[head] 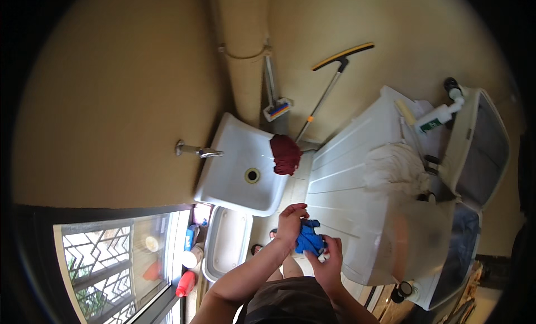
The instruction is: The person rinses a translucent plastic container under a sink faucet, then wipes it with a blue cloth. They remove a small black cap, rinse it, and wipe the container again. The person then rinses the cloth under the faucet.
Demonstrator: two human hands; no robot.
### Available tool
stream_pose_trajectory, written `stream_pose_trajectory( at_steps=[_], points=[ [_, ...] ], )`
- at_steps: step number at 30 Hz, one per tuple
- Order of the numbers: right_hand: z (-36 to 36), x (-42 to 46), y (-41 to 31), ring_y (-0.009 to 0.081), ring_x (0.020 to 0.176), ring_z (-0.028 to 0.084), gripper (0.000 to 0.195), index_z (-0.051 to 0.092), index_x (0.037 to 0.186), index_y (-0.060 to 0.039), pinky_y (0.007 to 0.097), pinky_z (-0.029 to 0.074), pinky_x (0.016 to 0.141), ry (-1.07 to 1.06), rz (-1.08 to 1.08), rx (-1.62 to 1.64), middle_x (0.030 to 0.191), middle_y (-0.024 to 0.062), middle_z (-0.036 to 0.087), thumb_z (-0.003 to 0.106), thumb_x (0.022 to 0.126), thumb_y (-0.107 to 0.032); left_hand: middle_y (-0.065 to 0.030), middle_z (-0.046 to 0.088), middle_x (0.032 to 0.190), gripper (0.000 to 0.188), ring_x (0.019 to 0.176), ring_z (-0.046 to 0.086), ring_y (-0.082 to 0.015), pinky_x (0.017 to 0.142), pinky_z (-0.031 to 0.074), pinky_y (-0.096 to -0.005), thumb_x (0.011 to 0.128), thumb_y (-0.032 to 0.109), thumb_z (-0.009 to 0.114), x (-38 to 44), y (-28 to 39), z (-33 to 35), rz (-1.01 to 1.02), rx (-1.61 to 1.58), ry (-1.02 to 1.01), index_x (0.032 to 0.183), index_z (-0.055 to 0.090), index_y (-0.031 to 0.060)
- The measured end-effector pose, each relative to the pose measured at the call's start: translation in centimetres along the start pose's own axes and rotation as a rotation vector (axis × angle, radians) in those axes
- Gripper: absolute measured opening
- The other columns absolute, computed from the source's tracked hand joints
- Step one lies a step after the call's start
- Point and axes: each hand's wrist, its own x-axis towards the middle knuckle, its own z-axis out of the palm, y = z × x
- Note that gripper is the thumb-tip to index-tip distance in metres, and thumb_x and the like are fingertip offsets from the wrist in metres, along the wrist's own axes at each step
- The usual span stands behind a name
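A crumpled blue cloth (309,239) is between my two hands, in front of my body. My left hand (289,224) is at its upper left side, with the fingers curled over at the top. Thumb and fingers of my right hand (328,263) pinch its lower right end, where a small whitish patch shows. Ahead and to the left, a white wall sink (234,190) has a bare drain and no running water. Draped over its right rim is a dark red cloth (286,155). The metal tap (205,151) comes out of the wall above the sink.
A grey-white plastic tub (249,236) lies below the sink, beside a red bottle (186,284) on the window ledge. To the right stands a white ribbed cabinet (347,173) bearing a whitish mop head (395,167). A squeegee (331,87) leans on the back wall.
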Motion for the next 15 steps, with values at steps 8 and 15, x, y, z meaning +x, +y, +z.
stream_pose_trajectory(
  at_steps=[8,15],
  points=[
    [14.2,8.0,0.0,0.0054,0.074,0.042,0.027,0.047,0.08,-0.0064,0.0208,0.036,0.063,-0.189,0.346,0.861,0.075,-0.0025,0.046,0.073,0.078,-0.013,-0.0182,0.052,0.113,0.041,0.109,0.048,-0.0349,0.092,0.039,-0.0419,0.085,0.01,0.059,0.7,9.2,-10.1,1.222,0.854,0.615,0.123,0.047,0.0014],
    [23.5,16.1,-0.1,0.0052,0.065,0.033,0.028,0.046,0.073,-0.0076,0.0233,0.03,0.058,-0.376,0.272,0.929,0.069,-0.0058,0.038,0.065,0.087,-0.023,-0.011,0.059,0.105,0.033,0.106,0.054,-0.0287,0.094,0.042,-0.0417,0.075,0.021,0.072,3.9,20.0,-14.7,1.446,1.878,0.422,0.101,0.06,0.005]
  ],
)
